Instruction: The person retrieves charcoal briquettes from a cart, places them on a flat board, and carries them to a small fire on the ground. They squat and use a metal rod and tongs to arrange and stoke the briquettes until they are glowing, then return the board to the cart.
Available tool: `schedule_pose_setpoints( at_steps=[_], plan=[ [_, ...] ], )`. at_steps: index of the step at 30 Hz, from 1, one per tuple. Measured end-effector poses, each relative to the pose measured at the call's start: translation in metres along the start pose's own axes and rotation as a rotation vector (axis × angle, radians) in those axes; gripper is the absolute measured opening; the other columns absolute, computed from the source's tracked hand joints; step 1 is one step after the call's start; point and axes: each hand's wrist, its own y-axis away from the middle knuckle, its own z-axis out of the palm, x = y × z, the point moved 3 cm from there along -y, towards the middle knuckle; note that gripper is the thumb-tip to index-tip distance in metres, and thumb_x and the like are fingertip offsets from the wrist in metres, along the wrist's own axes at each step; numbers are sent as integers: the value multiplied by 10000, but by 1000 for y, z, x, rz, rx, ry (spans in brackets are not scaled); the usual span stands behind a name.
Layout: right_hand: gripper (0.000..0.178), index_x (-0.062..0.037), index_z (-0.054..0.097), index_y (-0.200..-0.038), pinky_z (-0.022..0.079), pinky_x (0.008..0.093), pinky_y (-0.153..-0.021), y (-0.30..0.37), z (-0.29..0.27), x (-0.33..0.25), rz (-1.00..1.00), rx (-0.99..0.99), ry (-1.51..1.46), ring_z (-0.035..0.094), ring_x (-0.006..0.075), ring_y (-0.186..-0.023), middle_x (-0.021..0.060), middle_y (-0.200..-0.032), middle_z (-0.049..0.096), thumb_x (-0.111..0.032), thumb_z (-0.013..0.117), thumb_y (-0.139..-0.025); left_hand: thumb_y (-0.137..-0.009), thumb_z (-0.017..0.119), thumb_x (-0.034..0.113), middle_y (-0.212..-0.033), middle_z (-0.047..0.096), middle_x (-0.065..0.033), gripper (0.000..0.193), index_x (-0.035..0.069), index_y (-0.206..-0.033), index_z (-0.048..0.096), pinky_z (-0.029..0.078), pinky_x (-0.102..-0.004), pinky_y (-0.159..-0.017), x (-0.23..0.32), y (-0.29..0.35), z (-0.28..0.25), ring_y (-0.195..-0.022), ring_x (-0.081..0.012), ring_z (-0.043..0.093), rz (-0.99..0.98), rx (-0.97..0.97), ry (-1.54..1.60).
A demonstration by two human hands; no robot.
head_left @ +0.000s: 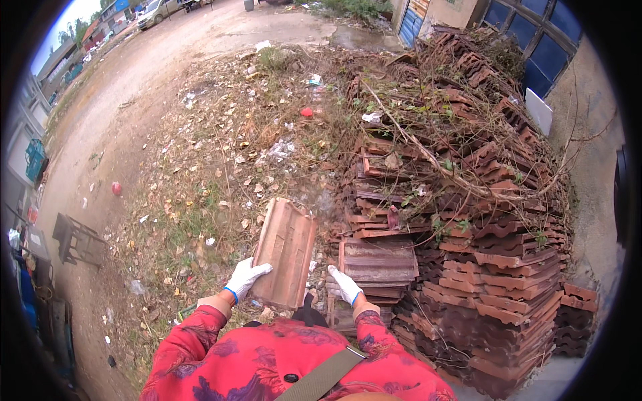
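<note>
A reddish-brown clay roof tile (284,250) with raised ribs stands tilted in front of me, left of the stacks. My left hand (246,279), in a white glove with a blue cuff, grips its left edge, with the thumb over the face and the other fingers mostly hidden. My right hand (346,286), also gloved, is apart from that tile, beside the near edge of a low stack of tiles (378,259). Its thumb is stretched out and nothing shows in it; the other fingers are partly hidden, and I cannot tell whether they touch the stack.
A taller pile of roof tiles (488,281) rises on the right, with dry branches (435,160) and vines across it, beside a wall (588,160). Leaf-strewn ground with litter (281,148) lies ahead. A dark stool (77,237) stands at the left on a dirt track (127,127).
</note>
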Motion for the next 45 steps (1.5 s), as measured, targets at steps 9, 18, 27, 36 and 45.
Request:
schedule_pose_setpoints(
  at_steps=[9, 18, 27, 36, 45],
  plan=[
    [632, 9, 467, -1412, 389, 299, -1073, 102, -23, 4, -258, 141, -480, 515, 179, -1247, 67, -1366, 555, -401, 620, -956, -912, 680, 333, -1159, 648, -89, 527, -15, -1287, 550, 530, -297, -855, 5, -1, 127, -1005, -157, 623, -192, -468, 77],
    [635, 33, 505, -1355, 449, 336, -1017, 158, -81, 65, -452, 689, -558, 568, 209, -1159, 94, -1273, 597, -381, 689, -911, -941, 556, 525, -1244, 616, -153, 622, 58, -1350, 515, 525, -325, -865, -71, -57, 53, -1032, -227, 647, -111, -405, -656],
    [689, -59, 494, -1407, 490, 418, -954, 71, -138, 26, -579, 914, -727, 557, 233, -1154, 64, -1340, 543, -400, 738, -859, -937, 603, 324, -759, 634, -83, 326, 0, -977, 607, 488, -330, -545, -171, 34, -237, -608, -173, 602, -277, 273, -892],
    [666, 38, 695, -759, 513, 389, -440, 53, -217, 49, -35, 984, 549, 677, 272, -580, 160, -660, 675, -608, 588, -879, -921, 620, 282, -743, 630, -73, 269, 32, -1021, 609, 507, -352, -496, -289, 233, -245, -585, -194, 613, -478, 574, -134],
    [721, -33, 686, -1144, 503, 422, -899, -18, -71, 73, 590, -30, 1597, 645, 352, -1088, 197, -1152, 680, -670, 543, -837, -912, 571, 451, -1229, 640, -191, 538, 30, -1246, 596, 464, -380, -964, -496, 300, -197, -1133, -302, 613, -650, 364, -242]
  ],
)
